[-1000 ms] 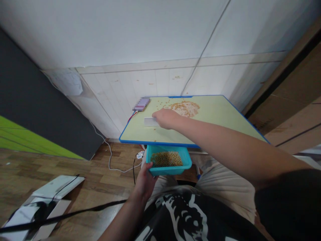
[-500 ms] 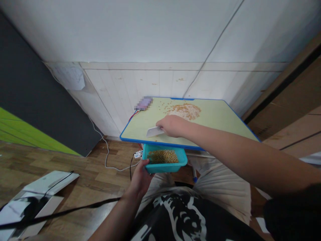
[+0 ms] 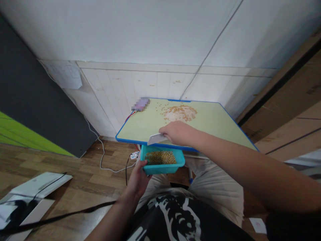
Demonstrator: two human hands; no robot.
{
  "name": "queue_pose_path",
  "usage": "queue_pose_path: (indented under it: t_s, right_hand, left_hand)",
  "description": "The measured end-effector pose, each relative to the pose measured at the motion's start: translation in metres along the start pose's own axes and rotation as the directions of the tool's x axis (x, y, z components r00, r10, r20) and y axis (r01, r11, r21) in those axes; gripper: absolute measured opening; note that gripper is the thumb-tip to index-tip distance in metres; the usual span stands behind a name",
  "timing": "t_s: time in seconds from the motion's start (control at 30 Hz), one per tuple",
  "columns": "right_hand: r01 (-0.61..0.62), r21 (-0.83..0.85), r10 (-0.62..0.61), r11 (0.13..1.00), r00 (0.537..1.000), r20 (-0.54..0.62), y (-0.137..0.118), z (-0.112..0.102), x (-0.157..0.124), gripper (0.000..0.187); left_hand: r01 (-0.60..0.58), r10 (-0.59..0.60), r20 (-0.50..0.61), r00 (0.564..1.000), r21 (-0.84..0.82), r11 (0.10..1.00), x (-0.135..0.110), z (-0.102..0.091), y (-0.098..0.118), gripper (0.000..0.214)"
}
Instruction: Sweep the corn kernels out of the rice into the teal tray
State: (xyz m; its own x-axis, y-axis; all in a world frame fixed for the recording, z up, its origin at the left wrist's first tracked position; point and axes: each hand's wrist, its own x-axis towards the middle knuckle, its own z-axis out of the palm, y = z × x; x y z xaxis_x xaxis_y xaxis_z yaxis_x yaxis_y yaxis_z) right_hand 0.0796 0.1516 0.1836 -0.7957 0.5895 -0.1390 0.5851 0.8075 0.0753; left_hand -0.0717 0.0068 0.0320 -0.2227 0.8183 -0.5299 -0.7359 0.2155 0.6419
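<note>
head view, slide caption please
Right hand holds flat white tool near table edge; left hand holds teal tub of grains.

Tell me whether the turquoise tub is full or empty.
Neither: the tub is partly filled. Grains lie inside, below its rim; their depth I cannot tell.

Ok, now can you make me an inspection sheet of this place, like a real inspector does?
Surface: pale green tabletop, blue rim.
Job's things: white scraper at the near edge; whitish pile mixed with yellow bits, some scattered leftward; turquoise tub below that edge, holding yellowish grains.
Clutter: pixelated flat object, far left corner; white card on the floor.
Hands: left hand grips the tub; right hand holds the scraper.
Cables: red one at the table's left; white one on the floor; grey one along the wall.
Surroundings: white wall; wooden floor; brown cardboard at right.
</note>
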Motion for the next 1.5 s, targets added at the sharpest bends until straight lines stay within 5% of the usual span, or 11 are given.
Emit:
queue_pose_path:
  t_s: [0.27,0.63,0.93,1.1,1.27,1.5]
  right_hand:
    - [-0.084,0.033,0.086,0.996,0.993,-0.078,0.01,-0.004,-0.017,0.033]
    - [-0.026,-0.006,0.026,1.0,1.0,-0.017,0.002,0.008,-0.017,0.031]
    - [-0.109,-0.009,0.109,0.994,0.994,-0.008,0.006,0.001,-0.039,0.032]
    - [-0.24,0.024,0.241,0.97,0.968,-0.068,0.032,-0.009,-0.056,0.032]
    - [-0.448,0.01,0.446,0.894,0.889,-0.104,0.078,-0.008,-0.073,0.033]
    - [-0.537,-0.031,0.536,0.843,0.844,-0.026,0.121,0.005,-0.082,0.034]
  left_hand:
    - [0.023,-0.023,0.001,1.0,0.017,1.0,-0.005,0.01,-0.004,0.039]
    - [0.026,-0.027,0.022,0.999,0.07,0.997,0.0,0.006,-0.008,0.043]
    - [0.033,-0.035,0.02,0.999,0.063,0.997,-0.002,0.01,-0.009,0.04]
    - [0.042,-0.044,0.018,0.999,0.072,0.996,-0.003,0.012,-0.011,0.039]
    - [0.03,-0.033,0.042,0.999,0.078,0.997,-0.003,0.014,-0.016,0.039]
    - [0.075,-0.08,0.049,0.996,0.085,0.994,0.0,0.02,-0.025,0.041]
